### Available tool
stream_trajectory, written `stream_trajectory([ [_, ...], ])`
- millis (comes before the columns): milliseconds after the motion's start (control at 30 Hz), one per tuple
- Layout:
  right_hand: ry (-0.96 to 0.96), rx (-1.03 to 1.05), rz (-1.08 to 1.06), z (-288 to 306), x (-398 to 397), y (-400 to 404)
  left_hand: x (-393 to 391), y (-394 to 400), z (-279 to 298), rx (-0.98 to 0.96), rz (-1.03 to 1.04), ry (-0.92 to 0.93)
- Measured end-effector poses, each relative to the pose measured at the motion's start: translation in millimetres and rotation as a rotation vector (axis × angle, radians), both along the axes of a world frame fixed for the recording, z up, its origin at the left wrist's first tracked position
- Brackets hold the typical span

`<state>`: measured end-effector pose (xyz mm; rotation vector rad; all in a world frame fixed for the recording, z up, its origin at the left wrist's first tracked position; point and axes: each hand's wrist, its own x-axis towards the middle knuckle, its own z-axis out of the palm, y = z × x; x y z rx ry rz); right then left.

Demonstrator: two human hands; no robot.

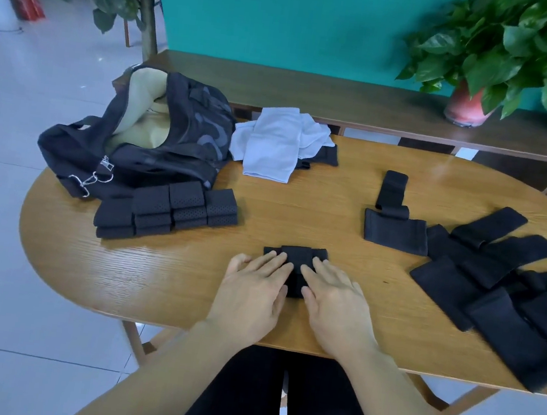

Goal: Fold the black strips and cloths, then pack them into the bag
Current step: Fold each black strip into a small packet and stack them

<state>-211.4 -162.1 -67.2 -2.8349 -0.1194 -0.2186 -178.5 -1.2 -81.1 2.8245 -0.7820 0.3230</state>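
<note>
Hands, left hand (252, 287) and right hand (336, 298), press straight fingers flat on folded black strip (296, 262); lifting carelessly might let it spring open.

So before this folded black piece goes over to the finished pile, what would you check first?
1. Both hands flat on the folded strip: left hand and right hand press it with straight fingers: ok.
2. Fold tight enough to stay shut once released: cannot tell.
3. Room beside the folded pile: bare table to its right: ok.
4. Bag open for packing: ok.
5. All black pieces folded: unfolded strips lie at the right: not ok.
</note>
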Motion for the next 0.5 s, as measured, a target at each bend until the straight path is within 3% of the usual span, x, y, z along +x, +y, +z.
stream_trajectory([
  [500,0.018,-0.094,0.261,-1,28,162,-9,151,5,0.121,0.308,-0.14],
])
